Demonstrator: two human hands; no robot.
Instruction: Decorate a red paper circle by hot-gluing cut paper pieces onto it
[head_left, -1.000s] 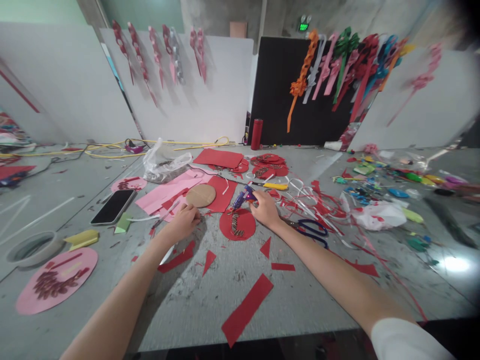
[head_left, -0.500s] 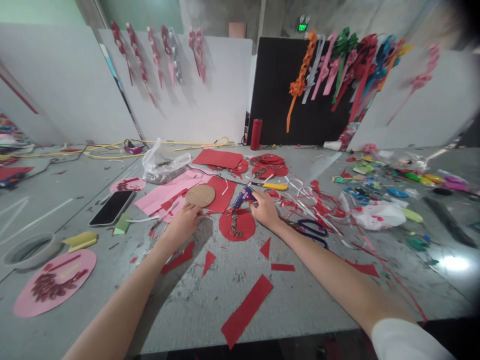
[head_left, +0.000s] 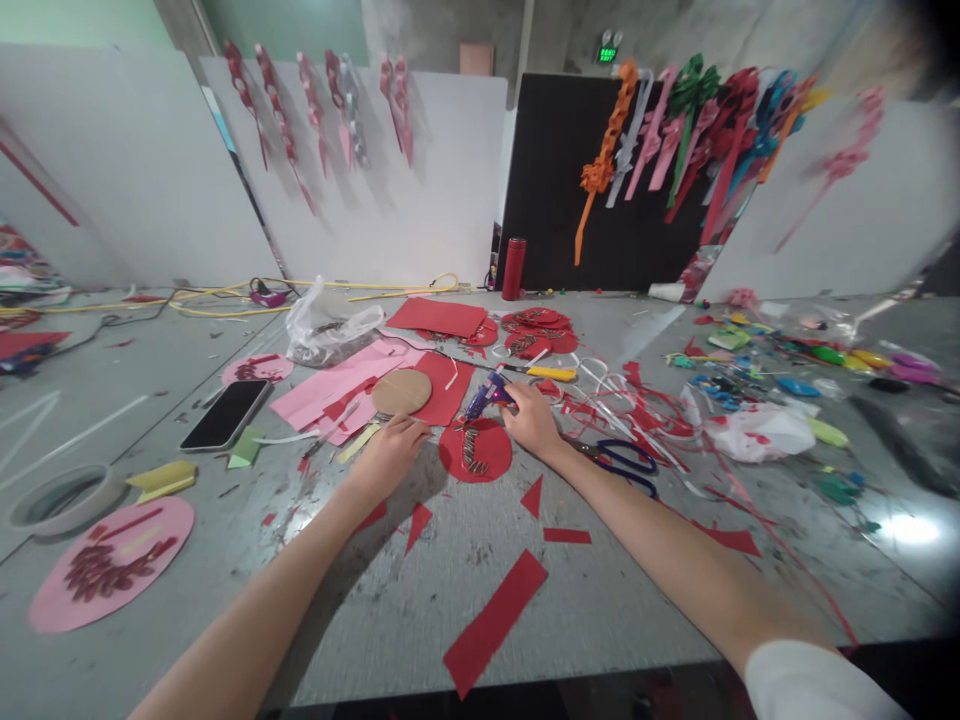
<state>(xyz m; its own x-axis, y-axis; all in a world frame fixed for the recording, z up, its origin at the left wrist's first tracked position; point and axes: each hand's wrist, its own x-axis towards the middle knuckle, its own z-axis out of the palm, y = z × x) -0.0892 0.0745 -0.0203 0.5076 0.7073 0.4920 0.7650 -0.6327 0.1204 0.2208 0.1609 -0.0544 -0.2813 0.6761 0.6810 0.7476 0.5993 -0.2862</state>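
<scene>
My right hand [head_left: 531, 418] grips a small blue-purple hot glue gun [head_left: 484, 397], its nozzle pointing down at the upper edge of a red paper disc [head_left: 489, 460]. On that disc, small dark brown pieces [head_left: 472, 450] form a curved row. Just left of the disc, my left hand [head_left: 391, 452] has its fingers pinched together; whatever is between them is too small to make out. Beyond its fingertips lies a round tan cardboard disc [head_left: 402, 391], partly over a red paper sheet [head_left: 450, 385]. Navy-handled scissors [head_left: 622, 456] rest beside my right wrist.
Red scraps [head_left: 495, 625] lie in front. Left are a phone [head_left: 225, 415], a tape roll [head_left: 64, 500] and a decorated pink oval [head_left: 112, 565]. Behind stand a plastic bag [head_left: 330, 325], decorated red discs [head_left: 538, 330] and a red bottle [head_left: 514, 268]. Tangled ribbons [head_left: 637, 400] spread right.
My left hand has moved right, from beside the cardboard disc towards the red disc, uncovering a pale yellow strip. My right hand and the glue gun have stayed nearly still.
</scene>
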